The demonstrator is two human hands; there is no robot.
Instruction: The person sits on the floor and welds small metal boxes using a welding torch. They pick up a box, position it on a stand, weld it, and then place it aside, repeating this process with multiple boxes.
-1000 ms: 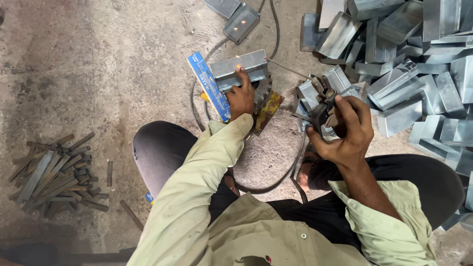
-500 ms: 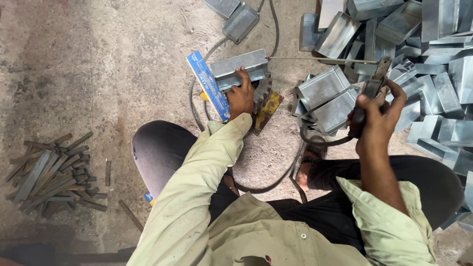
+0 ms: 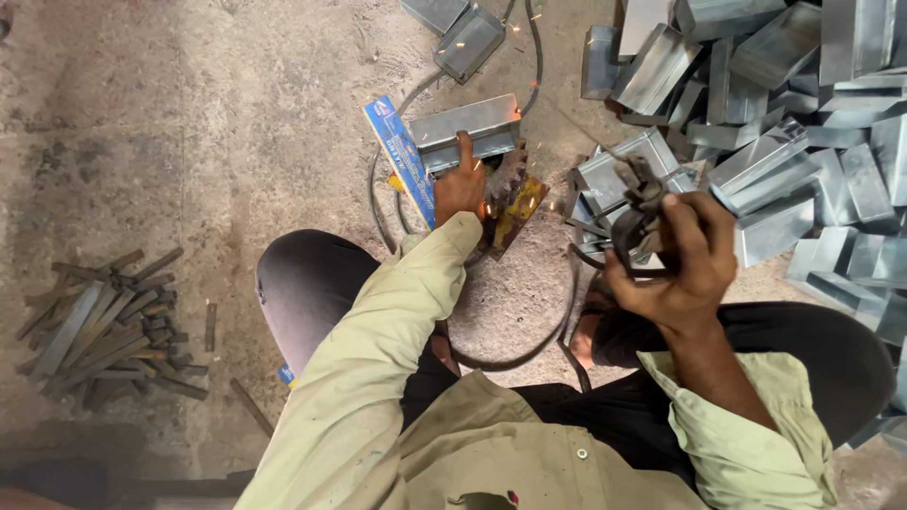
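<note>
Hands, two: the left hand (image 3: 460, 186) presses flat on one grey metal box (image 3: 465, 132) at twelve o'clock, and the right hand (image 3: 678, 267) is closed tight around one dark welding holder (image 3: 640, 210) at two o'clock. Many more metal boxes (image 3: 803, 132) lie piled at two o'clock. Thin metal strips (image 3: 99, 331), too many to count, lie at nine o'clock.

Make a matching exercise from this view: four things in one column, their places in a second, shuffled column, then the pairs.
1. left hand
2. right hand
3. pile of metal strips
4. heap of folded sheet-metal channels

A. on the floor at far left
B. pressing on a metal channel piece
C. piled at upper right
D. gripping a dark electrode holder

Pairs: 1-B, 2-D, 3-A, 4-C
</note>
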